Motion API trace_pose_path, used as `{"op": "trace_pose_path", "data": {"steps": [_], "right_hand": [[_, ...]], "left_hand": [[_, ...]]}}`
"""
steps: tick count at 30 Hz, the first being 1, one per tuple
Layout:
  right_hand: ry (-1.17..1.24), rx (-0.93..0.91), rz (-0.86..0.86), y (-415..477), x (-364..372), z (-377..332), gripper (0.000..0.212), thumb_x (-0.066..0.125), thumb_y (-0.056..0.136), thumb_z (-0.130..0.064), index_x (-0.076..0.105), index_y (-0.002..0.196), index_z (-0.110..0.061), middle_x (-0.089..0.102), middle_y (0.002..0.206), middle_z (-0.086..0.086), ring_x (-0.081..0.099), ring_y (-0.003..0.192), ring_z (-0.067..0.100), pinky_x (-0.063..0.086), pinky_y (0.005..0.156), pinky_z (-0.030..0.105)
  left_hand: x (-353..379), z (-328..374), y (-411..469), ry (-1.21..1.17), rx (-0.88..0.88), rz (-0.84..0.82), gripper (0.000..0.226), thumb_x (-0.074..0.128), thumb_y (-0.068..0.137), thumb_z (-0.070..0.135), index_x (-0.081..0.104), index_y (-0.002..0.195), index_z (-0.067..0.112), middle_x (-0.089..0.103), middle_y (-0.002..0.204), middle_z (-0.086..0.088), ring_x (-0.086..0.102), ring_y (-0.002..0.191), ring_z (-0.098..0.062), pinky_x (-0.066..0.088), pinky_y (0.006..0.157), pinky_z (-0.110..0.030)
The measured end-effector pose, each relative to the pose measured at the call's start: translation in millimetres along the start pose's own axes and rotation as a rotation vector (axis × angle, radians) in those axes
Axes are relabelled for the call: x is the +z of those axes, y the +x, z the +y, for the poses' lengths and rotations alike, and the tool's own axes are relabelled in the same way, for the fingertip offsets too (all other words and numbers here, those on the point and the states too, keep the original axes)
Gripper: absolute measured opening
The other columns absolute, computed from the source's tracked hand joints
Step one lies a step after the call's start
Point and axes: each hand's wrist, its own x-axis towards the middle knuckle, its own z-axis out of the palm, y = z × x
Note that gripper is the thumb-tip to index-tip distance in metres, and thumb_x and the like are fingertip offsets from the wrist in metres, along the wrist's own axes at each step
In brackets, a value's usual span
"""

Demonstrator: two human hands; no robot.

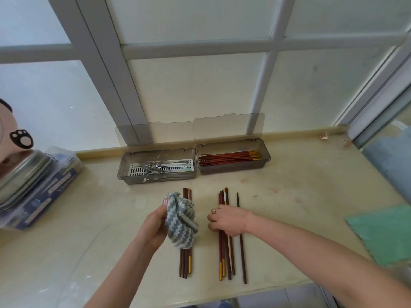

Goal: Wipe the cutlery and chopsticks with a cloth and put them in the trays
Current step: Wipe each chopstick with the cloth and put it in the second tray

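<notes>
- Far left edge of frame: one metal lidded tray [21,172] stacked on one blue packaged box [42,203]; above them, part of one pink object with a black paw print [21,138].
- Centre, against the window ledge: two clear trays side by side, touching, lids raised. Left tray [124,167] holds metal cutlery [164,167], forks among them; pieces overlap, count not readable.
- Right tray [265,158] holds a bundle of red chopsticks [229,158] with yellow ends pointing right; too tightly packed to count.
- Lower centre of frame: left hand [155,227] curled closed around one blue-and-white striped cloth [181,218], bunched up.
- Under and behind the cloth: left group of chopsticks [185,263] lying on the counter [111,218], roughly five sticks, probably; one shows a yellow band.
- Right of centre: right hand [229,221] palm down, fingers curved over the right group of chopsticks [225,263], gripping several. About six sticks here; one dark chopstick [242,258] lies slightly apart at the right.
- Lower right of frame: one green cloth [382,232] flat on the counter, well apart from the hands.
</notes>
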Motion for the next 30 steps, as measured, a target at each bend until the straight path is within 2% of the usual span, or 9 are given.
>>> {"op": "trace_pose_path", "data": {"steps": [3, 7, 13, 16, 20, 23, 26, 28, 30], "right_hand": [[-0.018, -0.019, -0.015, 1.4, -1.4, -2.1, 0.033, 0.055, 0.083, -0.001, 0.059, 0.115, -0.007, 0.058, 0.108, 0.015, 0.053, 0.098, 0.032, 0.046, 0.076, 0.041], [-0.011, -0.019, -0.033, 0.9, -5.5, -3.2, 0.029, 0.051, 0.087, 0.001, 0.059, 0.115, -0.002, 0.057, 0.108, 0.019, 0.055, 0.096, 0.034, 0.050, 0.075, 0.045], [0.078, -0.006, -0.041, -0.7, -9.3, -6.2, 0.034, 0.051, 0.086, 0.004, 0.055, 0.119, -0.002, 0.057, 0.099, 0.022, 0.059, 0.082, 0.037, 0.047, 0.060, 0.042], [0.114, 0.045, -0.004, 1.5, -18.5, -7.2, 0.032, 0.044, 0.090, -0.001, 0.051, 0.121, -0.004, 0.056, 0.102, 0.019, 0.058, 0.084, 0.035, 0.043, 0.061, 0.041], [0.192, 0.075, 0.127, 5.0, -40.3, 1.8, 0.022, 0.045, 0.094, -0.005, 0.059, 0.111, -0.008, 0.057, 0.102, 0.011, 0.057, 0.085, 0.026, 0.049, 0.067, 0.039], [0.171, 0.055, 0.212, 6.5, -59.8, 10.2, 0.020, 0.050, 0.088, 0.003, 0.063, 0.100, -0.006, 0.057, 0.097, 0.009, 0.056, 0.082, 0.024, 0.049, 0.060, 0.036], [0.125, 0.046, 0.301, 13.1, -77.1, 13.1, 0.021, 0.055, 0.081, 0.008, 0.066, 0.092, -0.007, 0.061, 0.089, 0.010, 0.060, 0.076, 0.027, 0.047, 0.052, 0.034], [0.075, 0.045, 0.276, 22.1, -87.9, 11.6, 0.023, 0.050, 0.085, 0.006, 0.065, 0.098, -0.006, 0.063, 0.094, 0.012, 0.062, 0.080, 0.030, 0.043, 0.056, 0.035], [0.036, 0.060, 0.178, 30.9, -96.1, 9.1, 0.024, 0.047, 0.090, 0.002, 0.064, 0.104, -0.005, 0.062, 0.098, 0.012, 0.061, 0.085, 0.031, 0.043, 0.062, 0.036]], "left_hand": [[0.8, -1.1, -1.1, -0.011, 0.000, -0.007, 0.027, 0.042, 0.096, 0.022, 0.062, 0.100, 0.005, 0.072, 0.087, -0.013, 0.070, 0.076, -0.021, 0.054, 0.066, -0.033], [-0.4, -2.8, -3.9, -0.044, 0.003, 0.002, 0.029, 0.042, 0.096, 0.025, 0.063, 0.098, 0.005, 0.071, 0.087, -0.013, 0.067, 0.080, -0.023, 0.050, 0.071, -0.037], [0.7, -5.5, -7.8, -0.088, -0.061, -0.002, 0.040, 0.041, 0.096, 0.036, 0.063, 0.096, 0.002, 0.072, 0.085, -0.014, 0.062, 0.089, -0.028, 0.048, 0.071, -0.039], [-1.3, -5.3, -8.2, -0.094, -0.104, -0.001, 0.046, 0.042, 0.094, 0.042, 0.062, 0.102, 0.002, 0.068, 0.099, -0.019, 0.061, 0.096, -0.030, 0.048, 0.077, -0.041], [-6.7, -8.8, -5.7, -0.122, -0.143, 0.023, 0.048, 0.043, 0.094, 0.041, 0.060, 0.111, 0.001, 0.064, 0.111, -0.021, 0.060, 0.101, -0.032, 0.046, 0.085, -0.043], [-5.2, -12.4, -7.3, -0.060, -0.157, -0.017, 0.048, 0.037, 0.096, 0.041, 0.060, 0.109, 0.000, 0.065, 0.108, -0.021, 0.060, 0.099, -0.032, 0.044, 0.091, -0.043], [3.2, -14.3, -13.0, 0.057, -0.172, -0.114, 0.049, 0.035, 0.097, 0.040, 0.060, 0.110, -0.001, 0.067, 0.105, -0.021, 0.062, 0.097, -0.032, 0.048, 0.086, -0.040], [9.3, -13.6, -15.4, 0.114, -0.156, -0.170, 0.047, 0.035, 0.098, 0.037, 0.059, 0.113, -0.001, 0.066, 0.110, -0.021, 0.063, 0.097, -0.030, 0.050, 0.081, -0.035], [12.2, -11.1, -15.2, 0.140, -0.128, -0.196, 0.046, 0.037, 0.098, 0.036, 0.057, 0.117, 0.000, 0.063, 0.117, -0.021, 0.061, 0.103, -0.031, 0.050, 0.083, -0.035]]}}
